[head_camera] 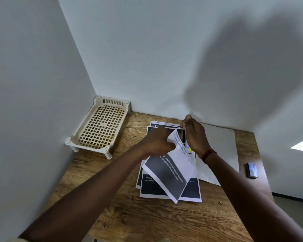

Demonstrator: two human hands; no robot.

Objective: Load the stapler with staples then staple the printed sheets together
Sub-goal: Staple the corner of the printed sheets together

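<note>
Stapling step is in hand; loading looks done, judging by the stapler being at the paper. Left hand (157,142) has its fingers curled, pinching the upper corner of the lifted sheets (171,172), which hang tilted off the table (147,220). Right hand (196,137) is wrapped around the stapler (183,137), thumb up top; the stapler is seen edge-on, nearly upright, right at the top edge of the lifted sheets, at about 1 o'clock from their middle. Can't tell if the paper sits fully between its jaws; motion blur there. More printed sheets (191,193) lie flat underneath, roughly stacked and a bit fanned. A blank white sheet (220,147) lies at 3 o'clock from the hands. Next move, my guess: square the corner inside the stapler mouth, left hand holding the edges aligned, then one firm squeeze with the right. Risk: sheets slipping out of line. Containers: a cream slotted tray (113,102) on legs at 10 o'clock, in the wall corner, its grid floor showing through all over. A small dark box (251,170) at 4 o'clock near the table edge is likely the staple box; contents not visible.
</note>
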